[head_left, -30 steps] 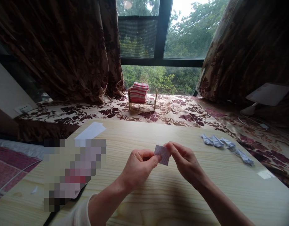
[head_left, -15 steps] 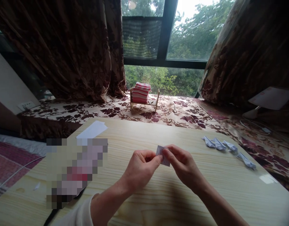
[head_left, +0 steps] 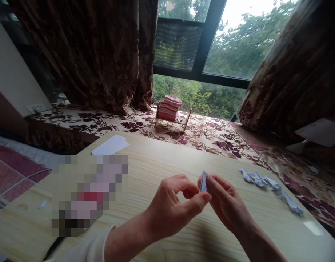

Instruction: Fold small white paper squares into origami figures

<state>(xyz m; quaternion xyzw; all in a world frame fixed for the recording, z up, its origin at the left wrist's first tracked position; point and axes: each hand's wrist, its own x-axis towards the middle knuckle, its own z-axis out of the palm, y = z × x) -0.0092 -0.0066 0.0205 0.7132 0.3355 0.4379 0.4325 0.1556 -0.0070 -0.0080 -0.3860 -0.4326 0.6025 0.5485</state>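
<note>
Grip of right hand (head_left: 224, 195) clamping on folded paper (head_left: 203, 183), thumb pressing against its side. Paper looking narrow, pale grey-blue, tapering to point at top, standing near upright above surface (head_left: 156, 160), between both hands. Left hand (head_left: 172, 207) curving thumb and fingers about lower end; cannot tell if left grip is pressing paper. Four folded pieces (head_left: 259, 180) lying toward right edge.

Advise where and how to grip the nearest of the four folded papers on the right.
I'd pinch the nearest folded paper across its middle, coming from above with the right hand, once that hand frees the small paper it holds. The piece lies long and narrow on the table, its near end pointing away from the other three.
</note>
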